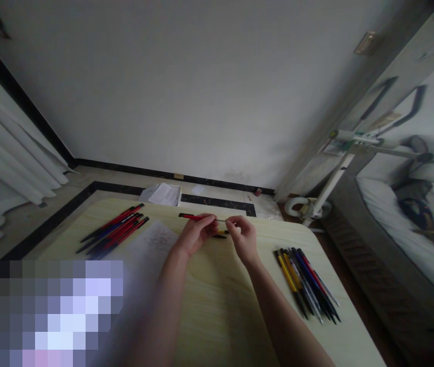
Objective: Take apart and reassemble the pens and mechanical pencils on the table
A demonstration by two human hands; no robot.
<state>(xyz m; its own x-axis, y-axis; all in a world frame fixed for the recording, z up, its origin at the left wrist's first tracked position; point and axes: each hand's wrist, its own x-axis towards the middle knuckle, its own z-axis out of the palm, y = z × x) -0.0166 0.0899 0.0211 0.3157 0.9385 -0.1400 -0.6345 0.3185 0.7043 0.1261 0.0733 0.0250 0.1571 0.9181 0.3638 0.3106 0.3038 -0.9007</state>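
Observation:
Above the far half of the table, my left hand (197,233) is closed round a red pen barrel (189,216) with a black end pointing left. My right hand (243,237) pinches the tip of a thin rod, which looks like a pen refill (221,220), at the barrel's right end. Just beneath the hands lies a yellow and black pen piece (221,234), partly hidden by fingers. A group of red, blue and black pens (115,228) rests on the left. To the right, several yellow, clear, blue and red pens (306,283) lie side by side.
The pale wooden table (217,306) bears a sheet of paper with scribbles (155,239) left of my left arm. Papers (163,194) lie on the floor beyond the far edge. A white exercise frame (331,178) and a sofa (411,234) stand on the right. A blurred patch covers the lower left.

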